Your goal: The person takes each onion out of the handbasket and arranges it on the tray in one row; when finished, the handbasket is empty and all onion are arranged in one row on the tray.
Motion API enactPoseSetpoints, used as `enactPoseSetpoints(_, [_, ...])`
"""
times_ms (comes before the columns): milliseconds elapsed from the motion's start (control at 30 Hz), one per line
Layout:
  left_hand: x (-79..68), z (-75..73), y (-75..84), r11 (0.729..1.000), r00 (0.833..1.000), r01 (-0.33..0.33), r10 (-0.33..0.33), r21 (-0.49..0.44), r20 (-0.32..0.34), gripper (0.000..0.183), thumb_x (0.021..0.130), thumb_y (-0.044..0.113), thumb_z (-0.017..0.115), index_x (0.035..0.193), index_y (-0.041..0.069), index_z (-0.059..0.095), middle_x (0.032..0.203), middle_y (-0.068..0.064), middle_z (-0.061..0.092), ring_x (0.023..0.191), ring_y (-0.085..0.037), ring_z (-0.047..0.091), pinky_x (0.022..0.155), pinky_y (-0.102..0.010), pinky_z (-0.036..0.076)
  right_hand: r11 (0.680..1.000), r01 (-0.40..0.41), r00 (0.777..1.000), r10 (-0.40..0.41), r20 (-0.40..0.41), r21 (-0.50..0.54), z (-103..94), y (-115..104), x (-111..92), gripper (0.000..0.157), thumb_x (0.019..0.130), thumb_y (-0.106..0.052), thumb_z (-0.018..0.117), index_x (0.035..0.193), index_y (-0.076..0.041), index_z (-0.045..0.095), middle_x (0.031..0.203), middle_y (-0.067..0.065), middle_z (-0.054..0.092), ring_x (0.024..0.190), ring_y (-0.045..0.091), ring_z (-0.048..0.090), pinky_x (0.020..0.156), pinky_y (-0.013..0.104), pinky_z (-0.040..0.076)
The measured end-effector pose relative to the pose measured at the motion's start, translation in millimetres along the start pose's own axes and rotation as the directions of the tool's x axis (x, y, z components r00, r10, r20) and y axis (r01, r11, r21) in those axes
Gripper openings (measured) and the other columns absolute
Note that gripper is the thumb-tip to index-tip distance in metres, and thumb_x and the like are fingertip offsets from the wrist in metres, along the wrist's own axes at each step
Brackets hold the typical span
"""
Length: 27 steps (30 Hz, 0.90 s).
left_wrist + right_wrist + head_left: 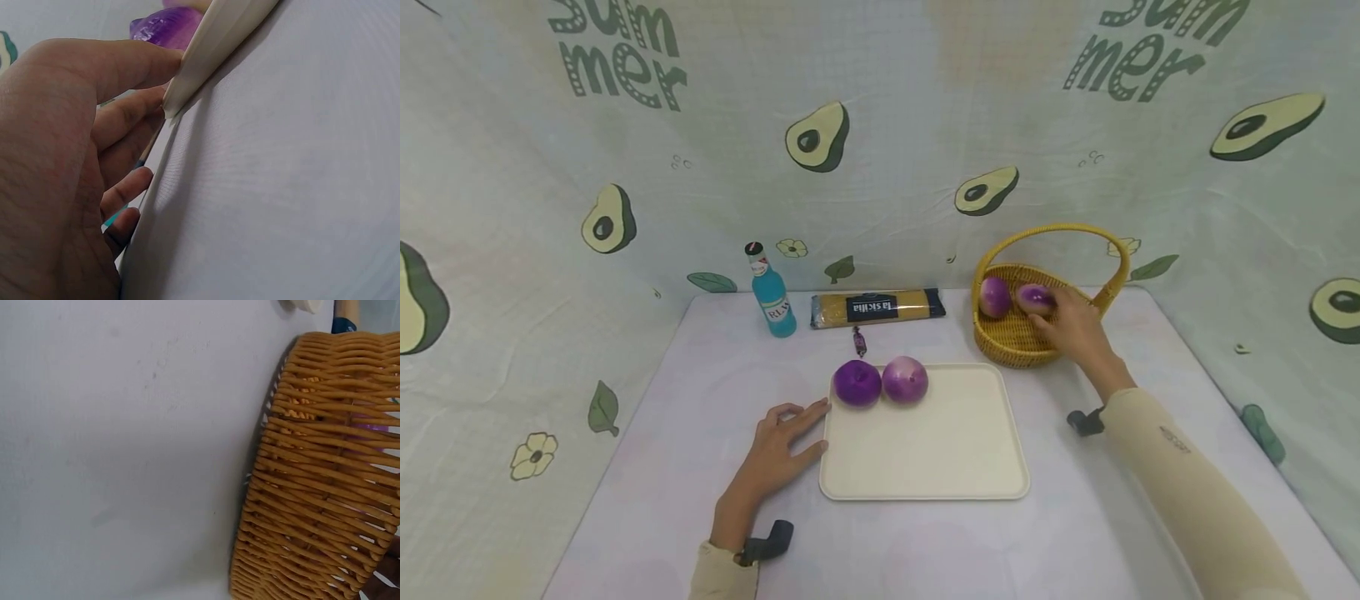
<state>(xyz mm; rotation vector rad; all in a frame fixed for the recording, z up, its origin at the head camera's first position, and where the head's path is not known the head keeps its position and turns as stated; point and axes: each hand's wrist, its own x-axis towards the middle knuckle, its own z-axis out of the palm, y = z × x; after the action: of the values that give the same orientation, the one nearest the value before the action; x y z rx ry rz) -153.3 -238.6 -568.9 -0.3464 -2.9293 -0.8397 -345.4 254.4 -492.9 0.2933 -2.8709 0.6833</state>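
My left hand [778, 450] lies at the left edge of a cream tray [925, 467], its extended fingertips and thumb touching the rim. The left wrist view shows those fingers [140, 65] against the tray's side. Two purple onions [857, 383] sit side by side at the tray's back left; the right one [906, 380] is paler. My right hand [1071, 329] reaches into a yellow wicker basket [1018, 354] and grips a purple onion [1033, 298]. Another onion [995, 297] rests at the basket's left. In the right wrist view, the basket's woven side [319, 481] hides most of the right hand.
A bottle of blue drink [773, 296] stands at the back left. Beside it lies a pack of spaghetti [877, 307], with a small wrapped candy [859, 342] in front. The basket's tall handle [1060, 227] arches over the right hand's work. A printed cloth hangs behind the table.
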Motion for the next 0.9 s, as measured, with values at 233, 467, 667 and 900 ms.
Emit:
enactPoseSetpoints(233, [1.5, -2.0, 0.4, 1.000, 1.000, -0.011, 0.011, 0.001, -0.006, 0.060, 0.093, 0.050, 0.065, 0.149, 0.035, 0.049, 0.148, 0.018, 0.049, 0.134, -0.024, 0.036, 0.103, -0.054, 0.029, 1.000, -0.018, 0.999, 0.018, -0.036, 0.006, 2.6, 5, 4, 0.065, 0.098, -0.028, 0.065, 0.139, 0.015, 0.041, 0.136, 0.039, 0.042, 0.126, 0.054, 0.039, 0.104, 0.070, 0.025])
enactPoseSetpoints(467, [-0.5, -0.7, -1.1, 1.000, 1.000, -0.003, 0.004, 0.003, -0.015, 0.060, 0.092, 0.050, 0.065, 0.148, 0.035, 0.049, 0.147, 0.018, 0.050, 0.133, -0.025, 0.037, 0.102, -0.054, 0.031, 1.000, -0.025, 0.999, 0.025, -0.037, 0.016, 5.9, 9, 14, 0.071, 0.098, -0.033, 0.065, 0.141, 0.016, 0.038, 0.137, 0.040, 0.039, 0.127, 0.055, 0.037, 0.102, 0.070, 0.026])
enactPoseSetpoints(667, [-0.9, -0.1, -2.3, 1.000, 1.000, -0.016, 0.016, 0.005, -0.019, 0.059, 0.093, 0.051, 0.065, 0.148, 0.035, 0.050, 0.148, 0.018, 0.050, 0.132, -0.024, 0.037, 0.101, -0.053, 0.031, 0.998, -0.058, 0.998, 0.058, -0.001, 0.010, 6.5, 15, 22, 0.073, 0.098, -0.032, 0.064, 0.143, 0.017, 0.034, 0.139, 0.041, 0.037, 0.128, 0.056, 0.035, 0.104, 0.072, 0.025])
enactPoseSetpoints(900, [-0.5, -0.6, -1.5, 1.000, 0.999, -0.022, 0.022, 0.004, -0.022, 0.059, 0.093, 0.050, 0.065, 0.148, 0.035, 0.050, 0.148, 0.020, 0.049, 0.131, -0.024, 0.038, 0.101, -0.053, 0.031, 0.996, -0.091, 0.995, 0.092, 0.035, -0.014, 7.2, 19, 25, 0.075, 0.099, -0.036, 0.062, 0.142, 0.019, 0.034, 0.137, 0.042, 0.036, 0.125, 0.057, 0.038, 0.103, 0.072, 0.027])
